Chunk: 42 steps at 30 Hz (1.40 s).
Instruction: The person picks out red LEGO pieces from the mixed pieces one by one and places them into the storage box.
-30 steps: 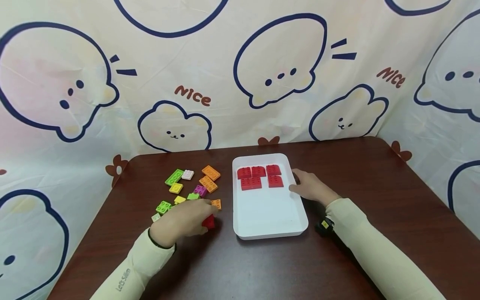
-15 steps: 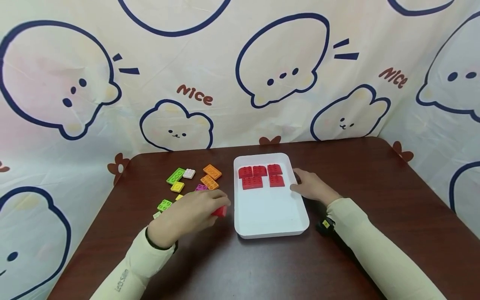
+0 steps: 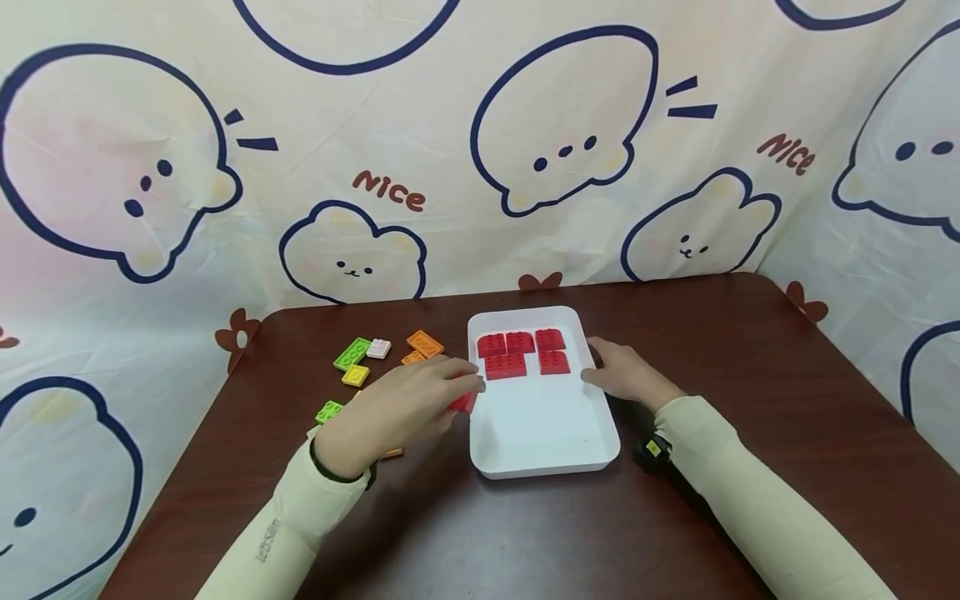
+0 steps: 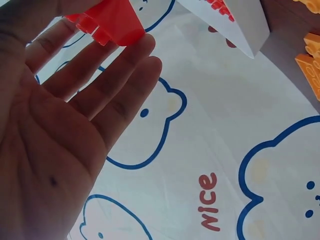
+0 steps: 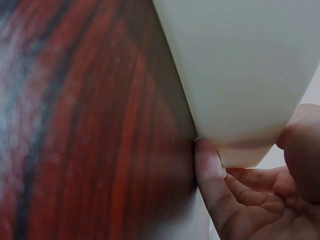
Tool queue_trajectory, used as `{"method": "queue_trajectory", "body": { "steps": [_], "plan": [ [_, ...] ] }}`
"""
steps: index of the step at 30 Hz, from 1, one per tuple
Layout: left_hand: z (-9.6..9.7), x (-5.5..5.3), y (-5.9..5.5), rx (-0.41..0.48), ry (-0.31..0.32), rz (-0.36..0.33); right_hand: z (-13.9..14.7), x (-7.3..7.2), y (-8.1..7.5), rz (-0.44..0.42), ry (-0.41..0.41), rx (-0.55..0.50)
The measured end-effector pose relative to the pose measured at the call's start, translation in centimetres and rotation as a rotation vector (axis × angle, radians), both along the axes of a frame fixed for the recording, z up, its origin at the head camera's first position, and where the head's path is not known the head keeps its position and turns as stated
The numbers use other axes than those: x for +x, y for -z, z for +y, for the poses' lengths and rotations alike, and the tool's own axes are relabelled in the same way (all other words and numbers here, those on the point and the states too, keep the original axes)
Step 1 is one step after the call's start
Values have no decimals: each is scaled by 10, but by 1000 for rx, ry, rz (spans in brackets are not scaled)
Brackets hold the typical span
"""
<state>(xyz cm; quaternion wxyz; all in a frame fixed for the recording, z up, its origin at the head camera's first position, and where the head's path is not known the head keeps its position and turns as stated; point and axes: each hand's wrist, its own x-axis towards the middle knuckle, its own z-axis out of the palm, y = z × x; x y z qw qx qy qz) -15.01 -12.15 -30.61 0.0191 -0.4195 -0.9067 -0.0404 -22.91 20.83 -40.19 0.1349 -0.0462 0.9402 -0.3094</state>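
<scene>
My left hand (image 3: pixel 397 408) pinches a red toy building brick (image 3: pixel 463 402) at the left rim of the white tray (image 3: pixel 543 437). In the left wrist view the red brick (image 4: pixel 117 22) shows its studs at the fingertips, above the palm. On the tray's far half lie several red bricks (image 3: pixel 506 365), set in two rows. My right hand (image 3: pixel 626 375) holds the tray's right side. Seen from the right wrist, the tray wall (image 5: pixel 240 70) sits between the fingers of that hand (image 5: pixel 260 200), one fingertip low by the table.
Left of the tray are loose bricks: a green brick (image 3: pixel 352 353), a pale pink brick (image 3: pixel 378 348), a yellow brick (image 3: pixel 356 375) and an orange brick (image 3: pixel 425 343). My left hand covers others. The dark wood table (image 3: pixel 697 333) ends at a printed curtain (image 3: pixel 450 125).
My left hand has lifted the red brick from among the loose bricks and carried it right and away from me to the tray's left rim. The right hand stays on the tray.
</scene>
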Motion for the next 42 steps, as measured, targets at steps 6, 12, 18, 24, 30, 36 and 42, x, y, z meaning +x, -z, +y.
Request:
{"method": "queue_trajectory", "body": {
  "steps": [6,12,18,24,30,36,42],
  "plan": [
    [9,-6,-3,3,-14,-37,1,0,0,-2,5,-1],
    [21,-14,-6,10,-13,-46,0,-1,2,-10,12,14],
    [32,-20,-9,-18,-8,-17,0,-1,2,10,5,20],
    [40,-24,-8,-36,-18,2,1,0,2,23,-2,23],
    [53,-27,-7,-27,-8,-13,0,0,4,8,9,19],
    [68,-34,-5,-39,8,-32,-1,0,4,6,10,12],
    [87,-43,-2,-54,29,-54,0,-1,2,19,-5,15]
  ]
}}
